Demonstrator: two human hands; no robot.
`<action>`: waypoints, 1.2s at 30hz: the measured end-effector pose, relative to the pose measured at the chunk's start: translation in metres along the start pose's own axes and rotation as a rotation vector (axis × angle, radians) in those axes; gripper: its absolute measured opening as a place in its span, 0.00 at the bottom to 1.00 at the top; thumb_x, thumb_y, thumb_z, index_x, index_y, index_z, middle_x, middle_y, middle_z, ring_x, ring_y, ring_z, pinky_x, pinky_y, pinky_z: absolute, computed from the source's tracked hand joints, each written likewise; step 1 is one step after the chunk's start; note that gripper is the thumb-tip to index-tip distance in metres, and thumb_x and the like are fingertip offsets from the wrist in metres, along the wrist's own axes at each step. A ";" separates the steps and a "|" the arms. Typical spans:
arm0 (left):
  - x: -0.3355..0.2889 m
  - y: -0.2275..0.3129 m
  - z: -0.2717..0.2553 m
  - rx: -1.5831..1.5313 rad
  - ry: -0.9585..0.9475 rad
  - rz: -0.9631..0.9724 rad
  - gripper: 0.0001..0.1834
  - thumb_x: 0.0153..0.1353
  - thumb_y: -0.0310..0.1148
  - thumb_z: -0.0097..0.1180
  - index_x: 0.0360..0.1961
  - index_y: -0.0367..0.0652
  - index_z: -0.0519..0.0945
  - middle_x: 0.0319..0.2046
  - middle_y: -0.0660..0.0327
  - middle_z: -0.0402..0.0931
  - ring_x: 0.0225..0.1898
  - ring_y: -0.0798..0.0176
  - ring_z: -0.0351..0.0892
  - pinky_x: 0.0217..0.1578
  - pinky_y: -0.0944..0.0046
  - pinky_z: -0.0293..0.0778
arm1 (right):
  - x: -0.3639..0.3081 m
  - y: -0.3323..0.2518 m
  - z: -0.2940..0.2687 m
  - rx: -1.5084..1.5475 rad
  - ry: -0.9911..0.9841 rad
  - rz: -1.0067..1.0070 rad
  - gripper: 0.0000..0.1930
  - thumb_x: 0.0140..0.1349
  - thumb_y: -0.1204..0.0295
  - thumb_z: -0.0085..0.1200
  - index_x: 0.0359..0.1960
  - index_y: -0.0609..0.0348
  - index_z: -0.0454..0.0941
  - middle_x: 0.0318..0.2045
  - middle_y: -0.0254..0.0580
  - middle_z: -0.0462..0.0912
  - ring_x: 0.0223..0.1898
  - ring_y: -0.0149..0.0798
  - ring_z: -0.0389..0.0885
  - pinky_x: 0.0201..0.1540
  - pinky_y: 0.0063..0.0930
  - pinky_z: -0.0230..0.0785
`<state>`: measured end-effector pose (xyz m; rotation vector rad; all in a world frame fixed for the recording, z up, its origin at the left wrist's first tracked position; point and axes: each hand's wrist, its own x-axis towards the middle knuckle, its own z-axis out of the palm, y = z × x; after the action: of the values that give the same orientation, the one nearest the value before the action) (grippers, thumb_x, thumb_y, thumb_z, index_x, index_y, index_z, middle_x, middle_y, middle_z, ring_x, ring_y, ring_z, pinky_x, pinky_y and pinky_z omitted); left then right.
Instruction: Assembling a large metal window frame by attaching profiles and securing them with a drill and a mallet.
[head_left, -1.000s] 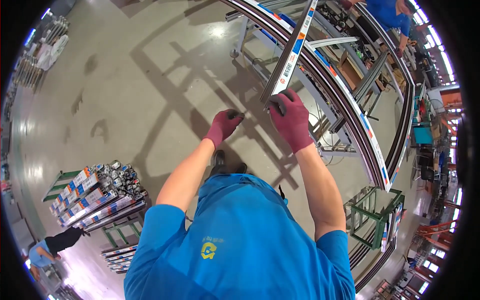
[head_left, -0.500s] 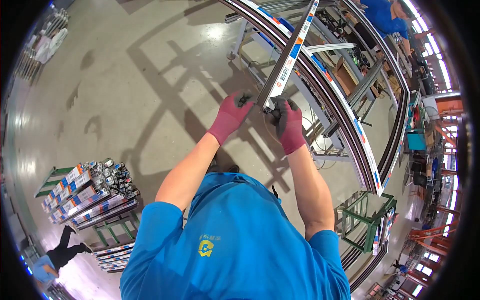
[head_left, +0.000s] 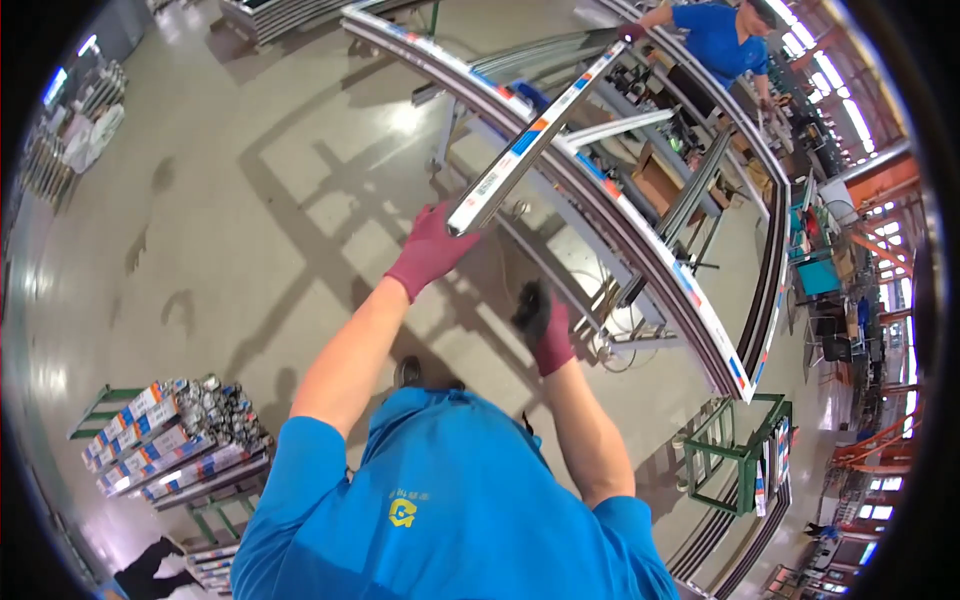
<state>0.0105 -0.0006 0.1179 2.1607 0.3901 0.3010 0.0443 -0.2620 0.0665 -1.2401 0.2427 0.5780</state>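
Note:
A long window-frame profile (head_left: 520, 150), dark-sided with a white labelled face, slants from near my chest to the far right. My left hand (head_left: 432, 250), in a maroon glove, is closed around its near end; the fingers pass partly behind it. My right hand (head_left: 545, 330), in a maroon glove with a dark palm, is off the profile, lower and to its right. Its fingers look slightly blurred and apart, with nothing visible in them. At the profile's far end is a co-worker's gloved hand (head_left: 631, 33).
A large assembled frame (head_left: 640, 220) of similar profiles rests on a metal stand (head_left: 565, 215) to the right. The co-worker (head_left: 715, 45) in blue stands beyond it. Stacked profiles (head_left: 165, 435) lie at lower left, and a green metal rack (head_left: 735, 455) stands at lower right.
The profile's near end has swung left with my left hand, its labelled face now turned upward. My right hand has come away from it and moved down toward me. The co-worker's hand now shows at the far end.

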 end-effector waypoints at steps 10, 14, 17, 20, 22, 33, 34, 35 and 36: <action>0.115 -0.029 0.006 0.210 -0.534 -0.253 0.27 0.54 0.46 0.72 0.45 0.34 0.83 0.34 0.48 0.86 0.31 0.53 0.88 0.32 0.52 0.84 | -0.012 0.045 -0.053 -0.081 0.029 0.277 0.16 0.72 0.53 0.55 0.44 0.53 0.83 0.30 0.32 0.78 0.26 0.30 0.75 0.35 0.35 0.80; 0.158 -0.013 0.046 -0.012 -0.751 -0.228 0.22 0.55 0.44 0.72 0.40 0.34 0.86 0.27 0.57 0.85 0.24 0.63 0.84 0.23 0.58 0.82 | -0.002 0.042 -0.063 -0.085 0.014 0.268 0.18 0.72 0.54 0.55 0.49 0.54 0.83 0.36 0.36 0.81 0.31 0.31 0.79 0.38 0.35 0.81; 0.179 0.003 0.093 -0.145 -0.908 -0.177 0.21 0.56 0.45 0.74 0.38 0.34 0.88 0.27 0.58 0.85 0.26 0.64 0.84 0.26 0.60 0.81 | 0.013 0.040 -0.073 -0.113 0.006 0.269 0.20 0.74 0.56 0.52 0.55 0.58 0.81 0.41 0.43 0.83 0.40 0.40 0.84 0.42 0.36 0.81; 0.191 0.062 0.114 -0.223 -1.023 -0.250 0.21 0.55 0.46 0.75 0.37 0.36 0.89 0.26 0.58 0.84 0.24 0.65 0.80 0.25 0.62 0.77 | 0.018 0.051 -0.083 -0.310 0.040 0.098 0.20 0.74 0.56 0.55 0.57 0.58 0.81 0.45 0.41 0.85 0.39 0.41 0.84 0.41 0.40 0.81; 0.215 0.067 0.140 -0.207 -1.032 -0.217 0.22 0.55 0.48 0.75 0.35 0.36 0.89 0.25 0.58 0.83 0.23 0.66 0.78 0.25 0.61 0.75 | 0.039 0.045 -0.072 -0.115 0.203 0.266 0.19 0.72 0.58 0.58 0.55 0.58 0.81 0.43 0.40 0.84 0.34 0.38 0.83 0.37 0.36 0.81; 0.393 0.066 0.332 -0.154 -0.817 0.357 0.45 0.56 0.63 0.72 0.54 0.26 0.80 0.50 0.42 0.85 0.51 0.46 0.86 0.51 0.47 0.80 | 0.077 0.017 -0.108 -0.500 0.380 -0.246 0.18 0.71 0.59 0.59 0.50 0.61 0.84 0.37 0.44 0.86 0.33 0.38 0.83 0.37 0.32 0.75; 0.362 0.161 0.288 -0.428 -1.019 0.039 0.30 0.60 0.38 0.73 0.61 0.38 0.79 0.53 0.55 0.85 0.52 0.60 0.85 0.53 0.57 0.81 | 0.067 -0.035 -0.083 -0.101 0.542 -0.107 0.17 0.73 0.60 0.56 0.50 0.63 0.84 0.36 0.45 0.86 0.32 0.37 0.82 0.36 0.32 0.75; 0.353 0.200 0.272 -0.448 -1.109 -0.293 0.26 0.62 0.36 0.71 0.59 0.41 0.80 0.49 0.57 0.87 0.48 0.65 0.86 0.45 0.60 0.84 | 0.070 -0.035 -0.094 -0.071 0.553 -0.126 0.17 0.74 0.61 0.55 0.50 0.63 0.84 0.37 0.45 0.86 0.32 0.36 0.82 0.36 0.31 0.75; 0.355 0.194 0.283 -0.443 -1.133 -0.248 0.25 0.62 0.37 0.71 0.59 0.42 0.80 0.49 0.58 0.87 0.47 0.65 0.86 0.42 0.60 0.85 | 0.074 -0.024 -0.110 -0.057 0.544 -0.150 0.17 0.74 0.61 0.55 0.51 0.63 0.84 0.38 0.45 0.86 0.32 0.36 0.82 0.36 0.31 0.75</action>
<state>0.4693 -0.1815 0.1402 1.5119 -0.0746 -0.8738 0.1334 -0.3495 0.0157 -1.4414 0.5855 0.1078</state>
